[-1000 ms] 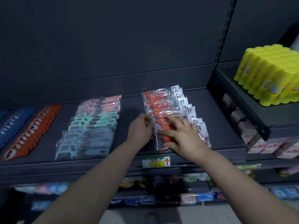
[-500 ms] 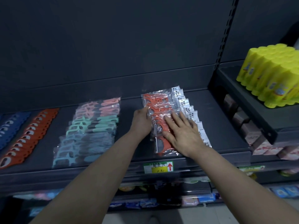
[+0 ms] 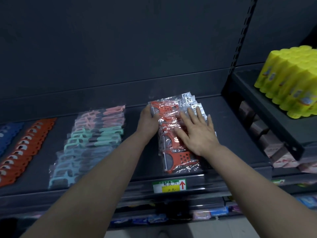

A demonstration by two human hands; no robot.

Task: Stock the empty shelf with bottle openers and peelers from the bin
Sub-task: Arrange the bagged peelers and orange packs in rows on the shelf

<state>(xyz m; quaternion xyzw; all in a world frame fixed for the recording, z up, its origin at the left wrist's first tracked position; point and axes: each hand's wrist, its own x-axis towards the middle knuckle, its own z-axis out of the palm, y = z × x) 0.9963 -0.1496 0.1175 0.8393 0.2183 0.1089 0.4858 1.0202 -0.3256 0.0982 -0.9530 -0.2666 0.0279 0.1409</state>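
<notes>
A row of orange peelers (image 3: 178,158) in clear bags lies front to back on the dark shelf (image 3: 236,138). My right hand (image 3: 197,133) rests flat on the middle of the row, fingers spread and straight. My left hand (image 3: 148,120) lies against the row's far left edge, fingers curled at the side of the bags. To the left lies a second row of bagged peelers (image 3: 89,140) in pink, mint and blue. Further left are rows of orange bottle openers (image 3: 25,148) and blue bottle openers (image 3: 6,134). The bin is out of view.
A price tag (image 3: 169,185) with a red arrow sits on the shelf's front rail. A bundle of yellow bottles (image 3: 289,83) stands on the higher shelf at right, with boxed goods (image 3: 274,146) beneath it. Lower shelves hold small packets.
Both hands have slid toward the back of the orange peeler row. The right hand has flattened out on top, and the front peelers now lie uncovered.
</notes>
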